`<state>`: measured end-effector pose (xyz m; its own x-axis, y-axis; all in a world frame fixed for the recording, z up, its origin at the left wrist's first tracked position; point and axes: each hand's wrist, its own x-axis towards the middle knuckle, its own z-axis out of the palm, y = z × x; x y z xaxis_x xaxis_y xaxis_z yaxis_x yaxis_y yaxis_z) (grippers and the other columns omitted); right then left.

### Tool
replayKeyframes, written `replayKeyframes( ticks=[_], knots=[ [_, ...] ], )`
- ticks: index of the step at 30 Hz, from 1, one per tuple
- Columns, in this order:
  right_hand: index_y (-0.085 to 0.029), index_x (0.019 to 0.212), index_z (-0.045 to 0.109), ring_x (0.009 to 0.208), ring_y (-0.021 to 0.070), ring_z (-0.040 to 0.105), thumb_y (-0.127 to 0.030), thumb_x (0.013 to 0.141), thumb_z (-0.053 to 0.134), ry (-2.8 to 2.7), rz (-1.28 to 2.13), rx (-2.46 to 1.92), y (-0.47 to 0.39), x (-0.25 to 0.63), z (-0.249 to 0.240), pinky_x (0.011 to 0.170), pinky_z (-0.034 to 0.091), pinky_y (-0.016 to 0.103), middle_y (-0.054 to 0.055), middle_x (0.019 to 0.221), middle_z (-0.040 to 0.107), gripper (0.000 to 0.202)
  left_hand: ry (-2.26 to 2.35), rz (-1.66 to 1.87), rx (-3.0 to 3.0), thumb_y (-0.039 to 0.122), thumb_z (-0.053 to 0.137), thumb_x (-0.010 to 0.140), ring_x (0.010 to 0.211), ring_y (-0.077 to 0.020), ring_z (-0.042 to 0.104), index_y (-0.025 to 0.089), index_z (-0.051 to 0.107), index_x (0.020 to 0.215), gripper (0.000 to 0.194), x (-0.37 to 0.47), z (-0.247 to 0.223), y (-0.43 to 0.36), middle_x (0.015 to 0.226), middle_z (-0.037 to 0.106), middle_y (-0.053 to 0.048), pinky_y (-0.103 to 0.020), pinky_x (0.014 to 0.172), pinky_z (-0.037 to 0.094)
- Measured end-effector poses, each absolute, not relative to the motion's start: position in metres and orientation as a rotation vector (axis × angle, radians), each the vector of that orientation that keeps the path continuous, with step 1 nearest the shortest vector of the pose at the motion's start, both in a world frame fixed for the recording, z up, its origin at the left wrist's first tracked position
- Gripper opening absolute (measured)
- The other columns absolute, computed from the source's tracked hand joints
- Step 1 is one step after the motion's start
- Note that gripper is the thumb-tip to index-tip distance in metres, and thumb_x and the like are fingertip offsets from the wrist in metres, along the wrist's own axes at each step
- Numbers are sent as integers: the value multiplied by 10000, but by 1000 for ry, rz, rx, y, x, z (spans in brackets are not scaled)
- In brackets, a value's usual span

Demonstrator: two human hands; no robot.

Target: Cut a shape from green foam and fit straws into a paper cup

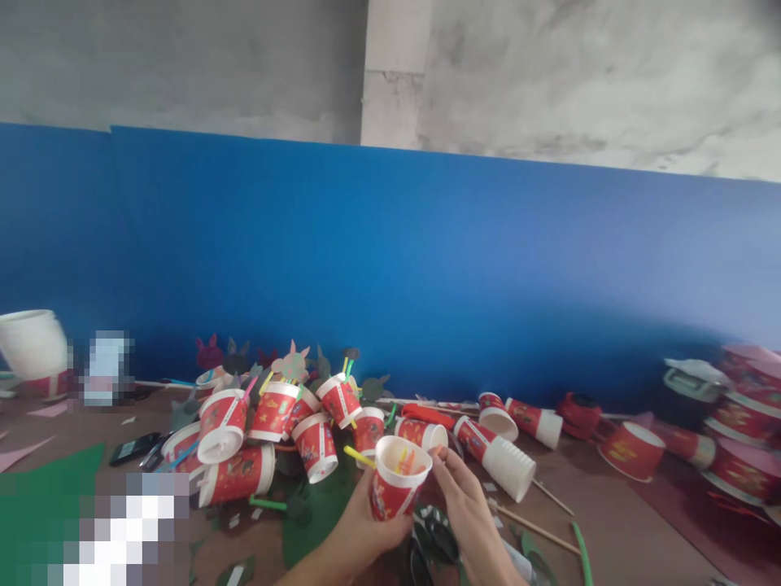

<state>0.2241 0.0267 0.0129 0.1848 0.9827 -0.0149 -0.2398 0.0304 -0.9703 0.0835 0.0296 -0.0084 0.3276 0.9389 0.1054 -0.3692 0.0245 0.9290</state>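
Observation:
Held just above the table is a red printed paper cup point(390, 496) with a white rim, tilted so its opening faces me. My left hand point(369, 525) is closed round its lower part. Inside the cup are orange and yellow strips point(406, 462), and a yellow strip point(357, 456) juts out on the left side. At the right of the rim, my right hand point(464, 496) pinches a small orange strip end point(437, 451), partly covered by the fingertips. Below the hands lie black-handled scissors point(436, 533), partly hidden.
Several red cups with strips and paper animal heads point(291, 362) are heaped left of centre. A stack of nested cups point(509, 465) lies right of my hands. Green paper point(54, 505), a wooden stick point(537, 529) and scraps lie around. A blue partition point(390, 268) stands behind.

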Motion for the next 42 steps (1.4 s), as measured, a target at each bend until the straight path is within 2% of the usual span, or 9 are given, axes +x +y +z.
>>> replayKeyframes(
  ticks=[11, 15, 20, 24, 27, 29, 33, 38, 42],
  knots=[
    [-205, 855, 607, 756, 193, 584, -543, 707, 639, -996, 1058, -1214, 26, 230, 29, 692, 465, 263, 7, 777, 640, 370, 643, 1142, 1087, 258, 820, 542, 1034, -286, 587, 190, 547, 1131, 653, 80, -18, 32, 1106, 650, -106, -374, 903, 450],
    [-231, 1088, 597, 1032, 235, 551, -478, 725, 651, -1213, 866, -1164, 22, 241, 49, 865, 444, 313, 75, 1133, 606, 442, 610, 1111, 1094, 294, 835, 538, 1053, -305, 577, 181, 527, 1150, 694, 73, -24, 38, 1131, 636, -130, -400, 907, 445],
    [-240, 953, 702, 1216, 292, 418, -279, 734, 641, -1755, 759, -1231, 14, 247, 64, 985, 359, 416, 94, 1366, 428, 231, 458, 954, 1176, 278, 828, 575, 1129, -308, 534, 186, 502, 1214, 723, 65, -19, 40, 1217, 585, -138, -426, 953, 402],
    [-231, 771, 719, 1187, 289, 430, -221, 777, 585, -1905, 610, -1305, 14, 242, 61, 985, 332, 448, 85, 1297, 493, 134, 466, 880, 1272, 267, 841, 544, 1064, -296, 566, 184, 536, 1166, 698, 70, -13, 35, 1134, 620, -113, -425, 927, 418],
    [-242, 801, 701, 1040, 256, 504, -211, 812, 553, -1995, 452, -1269, 13, 238, 58, 908, 378, 426, 78, 1109, 587, 152, 532, 1041, 1357, 200, 849, 508, 1062, -288, 554, 199, 515, 1161, 733, 78, -13, 32, 1130, 612, -93, -395, 917, 433],
    [-252, 844, 694, 968, 240, 513, -191, 822, 536, -2058, 319, -1230, 11, 236, 58, 863, 393, 410, 69, 1015, 600, 170, 616, 1116, 1383, 191, 799, 586, 972, -252, 588, 213, 513, 1120, 606, 82, -14, 30, 1064, 630, -67, -356, 844, 475],
    [-255, 886, 687, 1002, 258, 476, -176, 808, 550, -2087, 45, -1199, 4, 233, 59, 843, 374, 413, 79, 1075, 573, 177, 683, 1135, 1554, 110, 680, 679, 862, -214, 607, 185, 542, 1023, 378, 80, -11, 30, 969, 651, -56, -312, 772, 489],
    [-262, 834, 690, 815, 201, 524, -211, 864, 512, -2248, 87, -1155, 3, 233, 64, 778, 376, 364, 30, 742, 631, 188, 554, 1022, 1627, 31, 627, 653, 894, -218, 602, 152, 564, 1022, 393, 71, -5, 34, 959, 645, -49, -312, 802, 478],
    [-260, 874, 707, 800, 192, 527, -239, 867, 511, -2117, 104, -1225, 7, 236, 59, 776, 385, 352, 48, 807, 608, 197, 629, 1084, 1542, 64, 709, 601, 959, -238, 581, 161, 511, 1102, 548, 71, -13, 34, 1040, 620, -67, -329, 838, 468]
  ],
)
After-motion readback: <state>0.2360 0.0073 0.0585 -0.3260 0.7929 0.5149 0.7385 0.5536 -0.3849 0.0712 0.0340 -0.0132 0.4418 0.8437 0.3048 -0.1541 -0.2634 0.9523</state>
